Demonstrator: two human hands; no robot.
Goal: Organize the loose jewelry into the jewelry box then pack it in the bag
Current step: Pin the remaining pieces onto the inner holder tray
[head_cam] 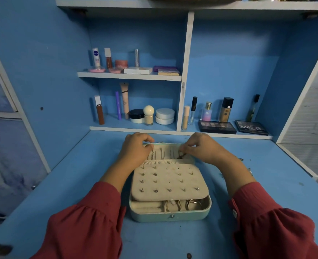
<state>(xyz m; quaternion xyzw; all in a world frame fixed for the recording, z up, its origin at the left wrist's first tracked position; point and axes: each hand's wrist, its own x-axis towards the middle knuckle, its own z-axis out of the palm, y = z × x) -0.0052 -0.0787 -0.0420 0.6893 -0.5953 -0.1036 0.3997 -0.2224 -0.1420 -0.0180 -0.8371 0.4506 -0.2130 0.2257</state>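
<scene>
An open mint-green jewelry box (170, 215) lies on the blue desk. Its cream earring panel (168, 181) carries several stud earrings. Rings (174, 204) sit in the front compartment. Several necklace chains (157, 155) hang in the raised lid. My left hand (135, 149) holds the lid's upper left edge with curled fingers. My right hand (201, 147) pinches a small dark jewelry piece (180, 156) at the lid's right side. No bag is in view.
A few loose jewelry bits (245, 160) lie on the desk (79, 184) right of the box. Behind the box, shelves hold cosmetics: bottles, jars (164, 115) and two eyeshadow palettes (217, 127). A white ledge borders the desk's right edge.
</scene>
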